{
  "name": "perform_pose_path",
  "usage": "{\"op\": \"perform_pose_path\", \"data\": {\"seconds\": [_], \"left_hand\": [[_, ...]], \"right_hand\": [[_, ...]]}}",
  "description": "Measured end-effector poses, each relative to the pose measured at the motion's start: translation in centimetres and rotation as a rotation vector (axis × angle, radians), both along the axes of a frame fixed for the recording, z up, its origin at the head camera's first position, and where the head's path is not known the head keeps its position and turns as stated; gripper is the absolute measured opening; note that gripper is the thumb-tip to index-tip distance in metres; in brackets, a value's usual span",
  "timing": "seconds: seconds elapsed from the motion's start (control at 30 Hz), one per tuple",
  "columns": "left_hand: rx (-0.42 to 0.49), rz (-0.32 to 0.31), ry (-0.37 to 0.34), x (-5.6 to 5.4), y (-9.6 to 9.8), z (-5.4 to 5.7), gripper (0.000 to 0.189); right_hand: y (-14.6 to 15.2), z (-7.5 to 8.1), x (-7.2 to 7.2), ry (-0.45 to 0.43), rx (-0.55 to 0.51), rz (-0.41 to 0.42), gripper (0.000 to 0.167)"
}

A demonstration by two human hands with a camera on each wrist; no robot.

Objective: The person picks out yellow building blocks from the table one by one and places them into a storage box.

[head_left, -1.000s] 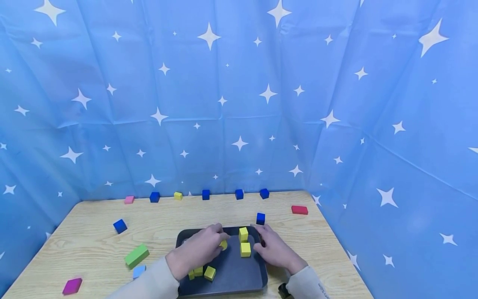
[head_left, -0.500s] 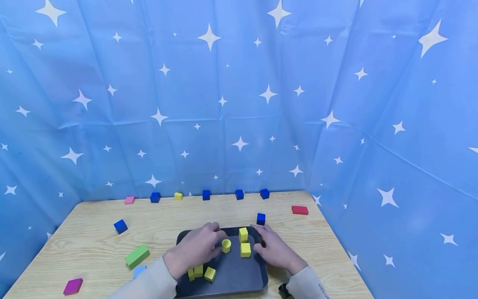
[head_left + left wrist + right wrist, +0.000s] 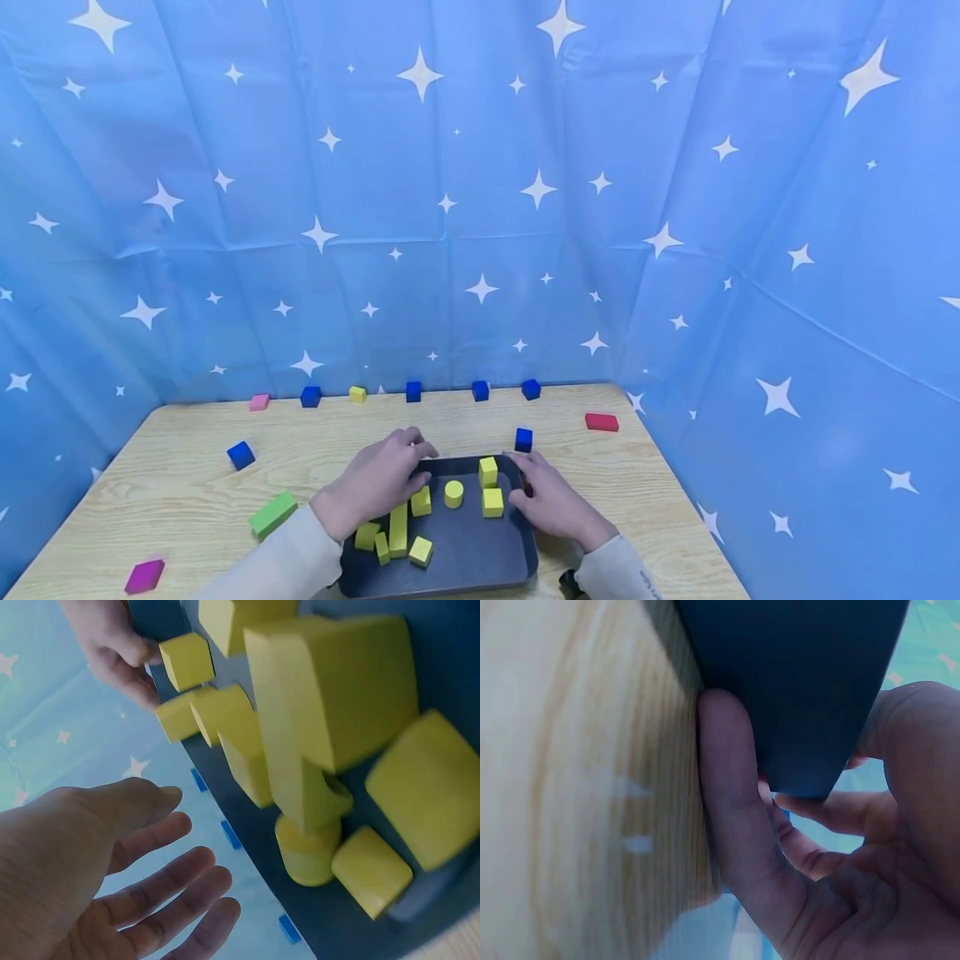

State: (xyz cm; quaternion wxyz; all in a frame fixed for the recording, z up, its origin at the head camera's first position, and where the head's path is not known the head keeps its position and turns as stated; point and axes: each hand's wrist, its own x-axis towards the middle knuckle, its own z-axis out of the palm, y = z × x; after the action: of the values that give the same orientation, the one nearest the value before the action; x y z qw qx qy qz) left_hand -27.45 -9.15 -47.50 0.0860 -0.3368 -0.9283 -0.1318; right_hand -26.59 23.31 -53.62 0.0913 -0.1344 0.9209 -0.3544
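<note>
My left hand [image 3: 378,479] hovers over the far left corner of a dark tray [image 3: 476,558], its fingers loosely extended. The left wrist view shows this hand [image 3: 71,862] holding nothing, beside several yellow blocks. A yellow cylinder [image 3: 453,494] stands upright in the tray, right of that hand. Two yellow blocks [image 3: 492,502] sit near the tray's right side. My right hand [image 3: 558,500] grips the tray's far right edge. In the right wrist view, fingers of the right hand [image 3: 877,892] wrap the tray's wall [image 3: 787,682] from outside and below.
In the tray's left part lie a long yellow block [image 3: 398,529] and other yellow pieces. Around it on the wooden table [image 3: 337,433] are a green block [image 3: 274,514], a magenta block [image 3: 144,576], a red block [image 3: 602,422] and several blue cubes [image 3: 523,439]. A starry curtain hangs behind.
My left hand has let go of the yellow cylinder and moved left, uncovering more yellow blocks. The cylinder stands in the tray. My right hand has stayed at the tray's edge.
</note>
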Motion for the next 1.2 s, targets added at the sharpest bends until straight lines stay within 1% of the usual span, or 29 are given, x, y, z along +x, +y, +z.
{"op": "perform_pose_path", "data": {"seconds": [0.1,0.17,0.2,0.4,0.57,0.8,1.0,1.07,1.13,1.2], "left_hand": [[0.013,0.025,0.015,-0.6,-0.7,0.0,0.025],[0.022,0.044,0.018,-1.1,-1.2,-0.2,0.024],[0.024,0.055,0.023,-1.3,-1.4,-0.3,0.024],[0.035,0.119,0.041,-2.7,-2.9,-0.8,0.023],[0.018,0.170,0.008,-3.8,-4.4,-0.9,0.026],[0.007,0.217,-0.017,-5.2,-6.4,-1.2,0.026],[0.009,0.273,-0.038,-6.5,-8.3,-2.0,0.029],[0.009,0.295,-0.031,-7.1,-8.8,-2.5,0.031],[0.019,0.316,-0.036,-7.5,-9.2,-2.8,0.033],[0.038,0.334,-0.056,-7.8,-9.5,-3.0,0.036]], "right_hand": [[0.0,-0.1,0.0,-0.006,-0.004,0.001,0.065],[0.1,-0.1,-0.1,-0.014,-0.001,-0.003,0.065],[0.1,-0.1,-0.1,-0.024,-0.018,-0.008,0.065],[0.1,0.0,-0.1,-0.049,-0.003,-0.028,0.065],[0.0,0.1,0.1,-0.060,-0.015,-0.030,0.066],[0.1,0.0,-0.1,-0.069,-0.021,-0.031,0.066],[0.1,-0.2,-0.2,-0.071,-0.028,-0.025,0.067],[0.1,-0.2,-0.2,-0.073,-0.034,-0.023,0.067],[0.1,-0.3,-0.2,-0.070,-0.033,-0.020,0.067],[0.2,-0.3,-0.1,-0.069,-0.033,-0.018,0.067]]}}
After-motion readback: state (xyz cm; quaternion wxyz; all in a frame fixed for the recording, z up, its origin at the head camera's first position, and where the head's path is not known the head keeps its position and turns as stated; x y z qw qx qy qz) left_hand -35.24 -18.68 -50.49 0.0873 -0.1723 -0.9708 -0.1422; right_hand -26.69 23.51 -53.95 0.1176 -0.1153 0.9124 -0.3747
